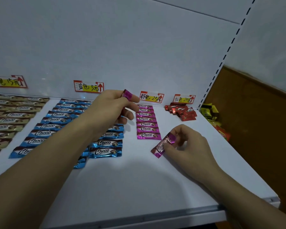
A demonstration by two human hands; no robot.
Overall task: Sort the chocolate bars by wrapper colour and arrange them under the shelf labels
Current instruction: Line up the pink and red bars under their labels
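My left hand (113, 108) holds a pink-wrapped chocolate bar (127, 95) above the shelf, just left of the pink label (151, 97). My right hand (186, 142) pinches another pink bar (163, 145) that lies slanted on the shelf below the pink column (147, 123). Blue bars (56, 120) lie in columns under the blue label (88, 86). Gold-brown bars (8, 115) fill the far left under their label (8, 81). A heap of red bars (182, 111) sits under the red label (184, 98).
The white shelf board (139, 187) ends at a front lip near me and at a slotted upright (221, 63) on the right. Beyond that edge lie yellow and red snack packets (211, 113) against a brown wall.
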